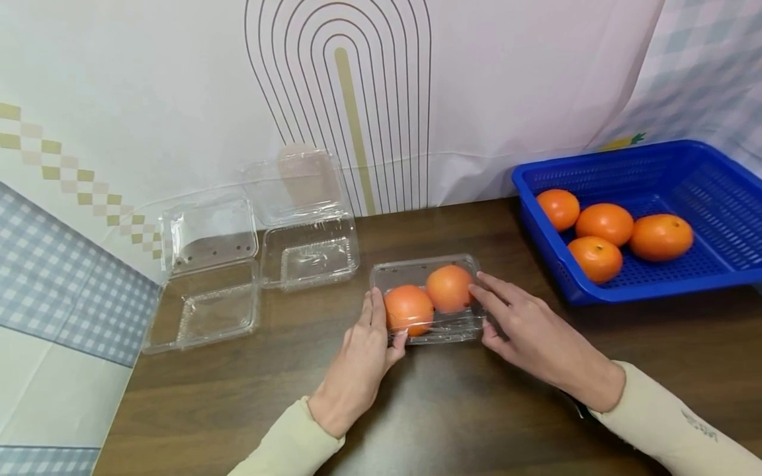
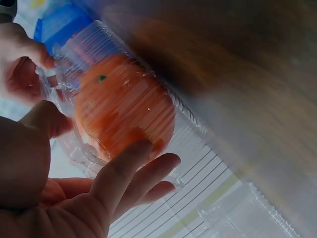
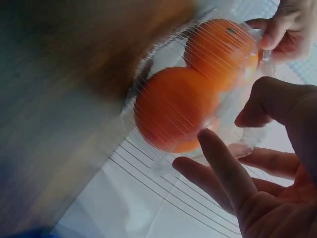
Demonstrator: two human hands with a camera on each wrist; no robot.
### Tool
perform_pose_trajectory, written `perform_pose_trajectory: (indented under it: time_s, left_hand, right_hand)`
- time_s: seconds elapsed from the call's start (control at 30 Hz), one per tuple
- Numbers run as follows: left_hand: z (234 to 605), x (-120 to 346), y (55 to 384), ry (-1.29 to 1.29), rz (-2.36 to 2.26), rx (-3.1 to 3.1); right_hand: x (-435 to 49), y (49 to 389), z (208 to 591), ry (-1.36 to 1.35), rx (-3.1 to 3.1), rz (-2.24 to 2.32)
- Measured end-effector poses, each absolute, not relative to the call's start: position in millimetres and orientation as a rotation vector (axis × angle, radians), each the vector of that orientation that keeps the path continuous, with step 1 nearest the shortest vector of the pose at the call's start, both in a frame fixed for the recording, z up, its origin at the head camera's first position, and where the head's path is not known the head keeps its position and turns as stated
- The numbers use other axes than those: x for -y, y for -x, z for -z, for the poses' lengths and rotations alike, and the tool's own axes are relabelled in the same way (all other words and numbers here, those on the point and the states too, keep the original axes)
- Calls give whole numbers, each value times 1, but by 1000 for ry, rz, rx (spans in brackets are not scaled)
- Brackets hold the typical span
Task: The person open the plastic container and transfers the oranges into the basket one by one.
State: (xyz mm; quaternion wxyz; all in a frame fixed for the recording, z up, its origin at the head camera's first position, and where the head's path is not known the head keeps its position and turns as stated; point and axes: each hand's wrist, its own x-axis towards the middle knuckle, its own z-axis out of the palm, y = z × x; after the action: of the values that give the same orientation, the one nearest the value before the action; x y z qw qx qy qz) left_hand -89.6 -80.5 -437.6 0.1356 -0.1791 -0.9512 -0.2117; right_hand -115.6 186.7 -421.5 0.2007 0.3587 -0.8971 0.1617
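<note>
A clear plastic clamshell box (image 1: 397,272) stands on the table between the two hands, its lid down over two oranges. One orange (image 1: 409,309) lies at the left inside it, the other orange (image 1: 449,288) at the right and slightly farther back. My left hand (image 1: 360,357) grips the box's left end, thumb at the front corner and fingers along the side. At the opposite end my right hand (image 1: 532,334) holds the box, with its thumb low at the front and fingers by the lid's edge. Ridged plastic walls show in both wrist views.
Two open clear clamshell boxes, a nearer-left box (image 1: 205,307) and a second box (image 1: 309,254), stand at the back left against the patterned cloth (image 1: 488,79). A blue basket (image 1: 595,291) with several oranges (image 1: 662,237) stands at the right of the brown table (image 1: 238,396).
</note>
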Motion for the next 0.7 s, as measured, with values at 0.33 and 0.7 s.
perform_pose_trajectory:
  time_s: [0.33, 0.7]
  left_hand:
    - [438, 81, 89, 485, 667, 2736]
    - [431, 90, 95, 423, 1100, 2651]
  right_hand:
    - [-186, 114, 418, -989, 2503, -482]
    - [-190, 116, 413, -944, 2569, -470]
